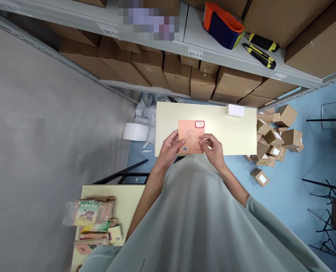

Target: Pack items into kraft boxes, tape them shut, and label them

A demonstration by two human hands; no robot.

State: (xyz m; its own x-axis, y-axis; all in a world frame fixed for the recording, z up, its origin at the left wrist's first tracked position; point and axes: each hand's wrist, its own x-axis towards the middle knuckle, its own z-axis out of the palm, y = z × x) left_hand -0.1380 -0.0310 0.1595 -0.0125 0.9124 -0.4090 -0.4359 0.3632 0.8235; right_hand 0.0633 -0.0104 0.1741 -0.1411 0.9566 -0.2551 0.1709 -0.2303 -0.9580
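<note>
Booklet (191,133) held up in both hands, seen against the near half of the bench (224,134), left of its middle; cannot tell whether its lower edge touches the top. Pink, flat, printed face toward me, barcode low on the left, red-framed label top right. I judge it light and thin, likely to flex if pushed from the sides, corners easily creased; cover perhaps a little slick. Side edges look the best hold, low down, thumbs in front. My left grip (168,150) is closed on the left edge, thumb across the face beside the barcode. My right grip (215,149) pinches the right edge, seemingly lighter. So the booklet sits between the two, its top standing beyond my fingers. White box (235,111) lies at the bench's far edge, toward the right; cartons (274,138) heaped off its right end.
</note>
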